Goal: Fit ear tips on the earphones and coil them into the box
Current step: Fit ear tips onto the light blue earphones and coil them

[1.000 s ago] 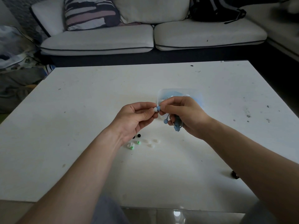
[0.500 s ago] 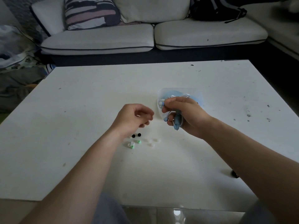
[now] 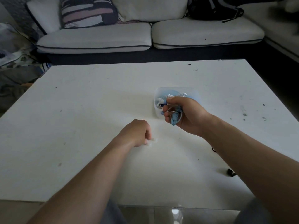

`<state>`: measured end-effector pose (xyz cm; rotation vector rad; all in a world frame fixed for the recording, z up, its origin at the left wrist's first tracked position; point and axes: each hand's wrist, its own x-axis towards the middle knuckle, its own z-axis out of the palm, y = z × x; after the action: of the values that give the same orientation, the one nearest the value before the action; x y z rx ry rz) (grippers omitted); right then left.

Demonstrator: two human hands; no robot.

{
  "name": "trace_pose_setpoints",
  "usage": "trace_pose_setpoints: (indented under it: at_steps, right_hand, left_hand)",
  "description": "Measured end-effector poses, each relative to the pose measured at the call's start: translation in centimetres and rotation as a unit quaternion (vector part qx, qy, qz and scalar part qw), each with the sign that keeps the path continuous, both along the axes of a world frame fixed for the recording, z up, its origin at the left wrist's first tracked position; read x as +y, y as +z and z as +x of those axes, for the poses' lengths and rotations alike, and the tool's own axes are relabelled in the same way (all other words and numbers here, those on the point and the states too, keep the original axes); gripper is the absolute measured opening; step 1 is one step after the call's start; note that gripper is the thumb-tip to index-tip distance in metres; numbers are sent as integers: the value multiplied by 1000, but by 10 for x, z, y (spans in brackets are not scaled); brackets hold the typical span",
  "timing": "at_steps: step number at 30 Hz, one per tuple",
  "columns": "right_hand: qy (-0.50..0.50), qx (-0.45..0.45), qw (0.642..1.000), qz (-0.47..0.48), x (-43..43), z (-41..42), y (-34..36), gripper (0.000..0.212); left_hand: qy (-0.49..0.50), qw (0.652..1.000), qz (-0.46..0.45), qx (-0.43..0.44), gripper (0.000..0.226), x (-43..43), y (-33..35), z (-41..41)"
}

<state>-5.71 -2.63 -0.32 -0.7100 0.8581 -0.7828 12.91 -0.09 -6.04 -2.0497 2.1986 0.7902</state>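
Observation:
My right hand (image 3: 186,115) grips the bundled blue earphones (image 3: 174,118) just above the table, at the near edge of the translucent box (image 3: 192,92). One earbud with a white tip (image 3: 159,101) sticks out past my thumb, over the box. My left hand (image 3: 136,133) is lowered to the table, its curled fingertips pinching at the loose white ear tips (image 3: 152,140). The other loose ear tips are hidden under that hand.
The white table (image 3: 90,102) has small dark marks on it. Two small black pieces (image 3: 230,172) (image 3: 213,149) lie beside my right forearm. A white sofa (image 3: 145,38) with a striped cushion and a black backpack (image 3: 213,8) stands behind the table.
My left hand has left the earbud and dropped down to the loose ear tips on the table. My right hand has drawn the earphones slightly back and right, toward the box.

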Motion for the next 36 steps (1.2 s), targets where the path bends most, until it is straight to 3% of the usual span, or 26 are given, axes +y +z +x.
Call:
trace_pose_setpoints:
  at_steps: [4, 6, 10, 12, 15, 18, 24, 27, 33, 36]
  right_hand:
    - [0, -13, 1000, 3, 1, -1, 1, 14]
    - [-2, -22, 1000, 6, 1, -1, 2, 14]
    - [-5, -48, 999, 10, 0, -2, 3, 17]
    - [-5, -65, 998, 13, 0, 0, 3, 18]
    - [-8, -104, 994, 32, 0, 3, 4, 17]
    - [-3, -124, 991, 41, 2, 7, 3, 17]
    - [-20, -127, 991, 37, 3, 11, 1, 17]
    - [-33, -113, 993, 20, 4, 12, 1, 10]
    - [40, 38, 988, -143, 6, 10, -2, 6]
    - [52, 72, 981, -170, 6, 11, -5, 8]
  left_hand:
    - [21, 1000, 12, 17, 9, 0, 5, -2]
    - [45, 998, -14, 39, 18, 0, 12, -2]
    - [101, 970, -77, 206, 9, 3, 33, 0]
    - [129, 934, -76, 324, 5, 7, 41, 2]
    - [176, 849, -34, 497, 7, 14, 50, -1]
    - [207, 775, -9, 597, 10, 17, 52, -9]
    - [235, 720, -17, 653, 7, 20, 56, -16]
    - [259, 709, -20, 655, 8, 17, 56, -15]
    - [261, 708, -11, 656, 16, 16, 55, -14]
    - [264, 705, -10, 658, 15, 16, 54, -15]
